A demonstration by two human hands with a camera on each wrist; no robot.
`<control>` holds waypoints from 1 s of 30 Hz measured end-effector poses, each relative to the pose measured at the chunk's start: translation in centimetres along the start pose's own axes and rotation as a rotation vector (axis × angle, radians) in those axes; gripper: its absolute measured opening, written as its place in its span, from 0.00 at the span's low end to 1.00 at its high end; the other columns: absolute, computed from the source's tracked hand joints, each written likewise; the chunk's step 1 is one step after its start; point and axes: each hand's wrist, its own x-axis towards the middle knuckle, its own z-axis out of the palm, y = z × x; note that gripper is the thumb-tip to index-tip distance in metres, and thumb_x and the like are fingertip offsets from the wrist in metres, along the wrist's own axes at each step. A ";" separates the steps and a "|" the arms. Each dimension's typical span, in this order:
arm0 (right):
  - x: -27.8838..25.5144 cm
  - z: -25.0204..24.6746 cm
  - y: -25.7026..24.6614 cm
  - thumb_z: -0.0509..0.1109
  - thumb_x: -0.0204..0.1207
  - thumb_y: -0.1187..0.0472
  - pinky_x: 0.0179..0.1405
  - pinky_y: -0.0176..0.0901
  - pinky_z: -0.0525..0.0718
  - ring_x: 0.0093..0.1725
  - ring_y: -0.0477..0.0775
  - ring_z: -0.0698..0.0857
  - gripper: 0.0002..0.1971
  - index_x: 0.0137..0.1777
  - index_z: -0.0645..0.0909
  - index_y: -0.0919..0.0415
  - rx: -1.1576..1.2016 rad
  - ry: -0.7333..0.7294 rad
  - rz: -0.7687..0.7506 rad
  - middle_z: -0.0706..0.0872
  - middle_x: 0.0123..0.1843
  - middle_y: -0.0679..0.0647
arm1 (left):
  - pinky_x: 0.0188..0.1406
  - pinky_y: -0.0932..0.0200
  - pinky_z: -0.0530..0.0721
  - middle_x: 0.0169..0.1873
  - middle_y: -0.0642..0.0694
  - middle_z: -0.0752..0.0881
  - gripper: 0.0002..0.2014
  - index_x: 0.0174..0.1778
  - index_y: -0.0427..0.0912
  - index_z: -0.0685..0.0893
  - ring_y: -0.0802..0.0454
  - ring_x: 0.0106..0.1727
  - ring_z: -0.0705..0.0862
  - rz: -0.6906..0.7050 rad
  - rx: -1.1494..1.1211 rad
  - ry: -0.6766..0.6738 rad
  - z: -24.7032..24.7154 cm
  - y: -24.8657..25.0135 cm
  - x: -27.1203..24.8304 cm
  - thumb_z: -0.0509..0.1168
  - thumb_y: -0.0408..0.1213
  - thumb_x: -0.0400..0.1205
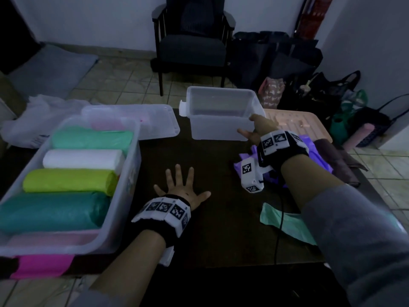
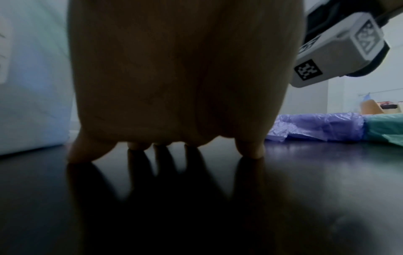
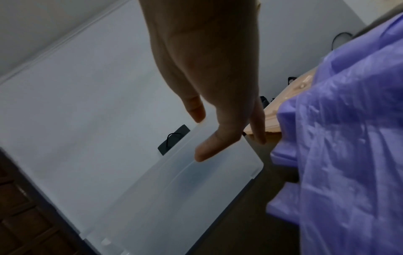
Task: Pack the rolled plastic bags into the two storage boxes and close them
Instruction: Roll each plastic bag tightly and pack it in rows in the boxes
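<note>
At the far left of the table [image 1: 217, 218] stands the big box [image 1: 132, 173], open, with rolls lying side by side across it: a mint roll [image 1: 93, 138], a white roll [image 1: 83, 160], a lime roll [image 1: 68, 181] and a teal roll [image 1: 53, 212]. Their long axes all run left to right, across the short side of the box. A pink roll [image 1: 42, 265] lies at the near edge of the table, partly under the box. A clear lid [image 1: 155, 120] rests behind the box.

The left hand [image 1: 181, 189] lies flat on the dark table with the fingers spread wide, and it holds nothing. It is just beside the right wall of the big box.

Further right and farther away stands the small box [image 1: 219, 129], open and, as far as I can see, empty. The right hand [image 1: 254, 129] touches its near right corner, the fingers straight and relaxed, one finger on the rim in the right wrist view; I cannot tell that it grips. So the right hand is clearly the nearer one to this box. Just under the right wrist lies a loose purple bag [image 1: 318, 160], not rolled, and nearer the body a flat green bag [image 1: 287, 224]. I judge the next move turns on bringing the small box nearer, or the bags to it.

The table is dark and a little shiny. Behind it are a tiled floor, a dark chair [image 1: 192, 41] and some dark bags [image 1: 274, 56] at the wall
</note>
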 end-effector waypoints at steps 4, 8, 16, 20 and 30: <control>-0.6 0.0 0.6 0.62 0.81 0.47 0.60 0.47 0.74 0.63 0.65 0.80 0.26 0.70 0.72 0.68 -0.193 0.048 -0.149 0.82 0.62 0.66 | 0.74 0.27 0.39 0.79 0.47 0.25 0.44 0.80 0.58 0.33 0.40 0.80 0.27 0.010 -0.010 -0.003 0.0 -0.2 -0.2 0.51 0.69 0.77; -1.7 -0.6 1.1 0.59 0.83 0.46 0.49 0.40 0.73 0.60 0.64 0.82 0.22 0.68 0.75 0.62 -0.195 0.064 -0.150 0.84 0.60 0.64 | 0.75 0.28 0.38 0.79 0.46 0.26 0.44 0.81 0.57 0.33 0.40 0.80 0.28 0.024 -0.013 0.017 0.2 -0.3 -0.5 0.50 0.69 0.78; -3.7 -2.2 1.6 0.65 0.80 0.67 0.33 0.34 0.85 0.23 0.42 0.85 0.21 0.71 0.70 0.73 0.062 -0.133 0.108 0.84 0.19 0.46 | 0.77 0.33 0.37 0.80 0.46 0.28 0.47 0.81 0.47 0.32 0.44 0.81 0.29 0.018 -0.011 0.050 1.0 -1.0 -1.2 0.50 0.69 0.78; -5.0 -3.0 1.2 0.68 0.77 0.70 0.26 0.38 0.87 0.36 0.56 0.86 0.09 0.52 0.73 0.73 0.147 -0.097 0.145 0.82 0.41 0.62 | 0.77 0.35 0.37 0.80 0.46 0.29 0.48 0.81 0.43 0.32 0.46 0.81 0.30 0.035 -0.016 0.087 1.7 -1.5 -1.7 0.49 0.69 0.78; -8.5 -2.7 1.6 0.64 0.79 0.71 0.23 0.35 0.86 0.31 0.54 0.87 0.04 0.45 0.75 0.73 0.067 -0.244 0.268 0.83 0.39 0.65 | 0.79 0.40 0.36 0.80 0.41 0.29 0.52 0.80 0.35 0.32 0.46 0.81 0.31 0.023 -0.075 0.148 3.1 -2.0 -2.5 0.51 0.69 0.78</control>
